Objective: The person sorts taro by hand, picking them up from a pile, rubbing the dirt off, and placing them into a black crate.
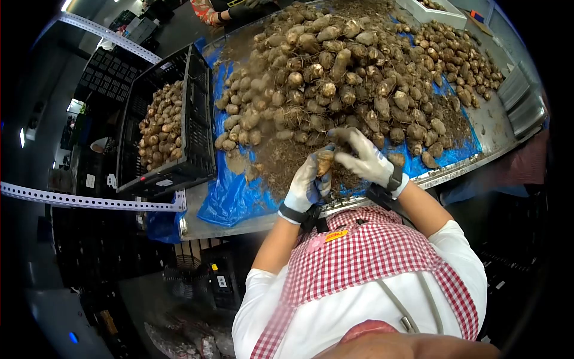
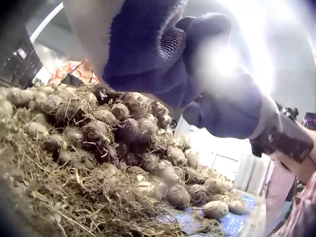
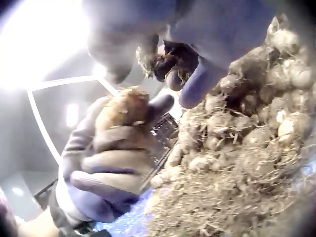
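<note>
My gloved left hand (image 1: 306, 182) holds a brown taro (image 1: 324, 161) upright, fingers wrapped round its lower part; the right wrist view shows the taro's fibrous top sticking out above the fingers. Just to the right, my gloved right hand (image 1: 366, 160) is raised beside the taro with its fingers bent. Between those fingers, the right wrist view shows a dark, rooty clump (image 3: 165, 64). Both hands are over the near edge of a big heap of soil-covered taros (image 1: 335, 72). Blue-grey glove palms fill the top of the left wrist view.
Loose roots and soil (image 1: 281, 161) cover part of the blue plastic sheet (image 1: 230, 200) on the metal table. A black crate (image 1: 200, 113) of taros stands at the left. At the back right are a white box (image 1: 439, 15) and another taro pile (image 1: 457, 57). Another person's arm (image 1: 206, 12) shows across the table.
</note>
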A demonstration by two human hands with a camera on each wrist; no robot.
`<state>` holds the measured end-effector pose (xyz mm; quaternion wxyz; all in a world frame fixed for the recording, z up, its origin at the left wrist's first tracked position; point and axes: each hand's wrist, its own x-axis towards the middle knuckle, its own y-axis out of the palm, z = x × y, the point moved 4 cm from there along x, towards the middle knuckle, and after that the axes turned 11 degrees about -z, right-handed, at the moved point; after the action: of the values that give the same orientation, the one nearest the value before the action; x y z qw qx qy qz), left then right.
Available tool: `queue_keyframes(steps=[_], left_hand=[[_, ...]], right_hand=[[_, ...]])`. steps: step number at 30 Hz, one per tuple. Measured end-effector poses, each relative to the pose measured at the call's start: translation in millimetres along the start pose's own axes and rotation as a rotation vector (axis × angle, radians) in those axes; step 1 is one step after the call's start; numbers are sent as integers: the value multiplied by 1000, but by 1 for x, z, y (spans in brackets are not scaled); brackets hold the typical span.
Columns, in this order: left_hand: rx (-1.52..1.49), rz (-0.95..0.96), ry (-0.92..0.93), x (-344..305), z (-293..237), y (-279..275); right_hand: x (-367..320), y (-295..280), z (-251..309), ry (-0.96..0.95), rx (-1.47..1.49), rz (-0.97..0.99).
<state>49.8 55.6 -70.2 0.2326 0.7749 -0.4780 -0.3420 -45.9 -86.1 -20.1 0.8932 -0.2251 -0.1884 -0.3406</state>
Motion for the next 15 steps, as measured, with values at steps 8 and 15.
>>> queue_keyframes(steps=[8,15], left_hand=[[784,66,365,-12,-24,25],[959,-66,471,-11,-35,33]], right_hand=[[5,5,41,5,-17,75],[11,-12,-13,296,-175,-2]])
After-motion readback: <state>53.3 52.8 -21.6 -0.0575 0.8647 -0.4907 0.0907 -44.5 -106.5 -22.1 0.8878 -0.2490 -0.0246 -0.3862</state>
